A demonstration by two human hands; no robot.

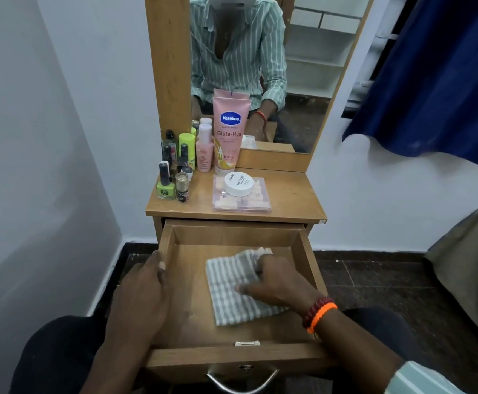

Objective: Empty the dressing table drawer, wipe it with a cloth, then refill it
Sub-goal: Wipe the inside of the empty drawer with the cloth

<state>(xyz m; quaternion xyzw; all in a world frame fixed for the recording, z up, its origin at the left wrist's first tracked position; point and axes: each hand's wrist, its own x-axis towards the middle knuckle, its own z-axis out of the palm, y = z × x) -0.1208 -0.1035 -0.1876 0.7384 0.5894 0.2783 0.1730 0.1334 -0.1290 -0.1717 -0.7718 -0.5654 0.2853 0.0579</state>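
Note:
The wooden drawer point(232, 237) of the dressing table stands pulled out, and the only thing in it is a grey-and-white striped cloth point(228, 291). My right hand point(277, 280) lies on the cloth inside the drawer, its fingers curled into the fabric and bunching it at the far end. My left hand point(144, 291) rests on the drawer's left wall, fingers bent over the rim. On the tabletop point(289, 194) stand a pink Vaseline tube point(230, 132), a small pink bottle point(204, 149), several nail polish bottles point(172, 172) and a white jar point(238, 184) on a clear flat box point(256, 203).
A mirror point(303, 66) in a wooden frame rises behind the tabletop. A white wall is close on the left, a blue curtain point(437, 81) hangs at the right. The drawer's metal handle point(242, 379) is at its front. My knees flank the drawer over a dark floor.

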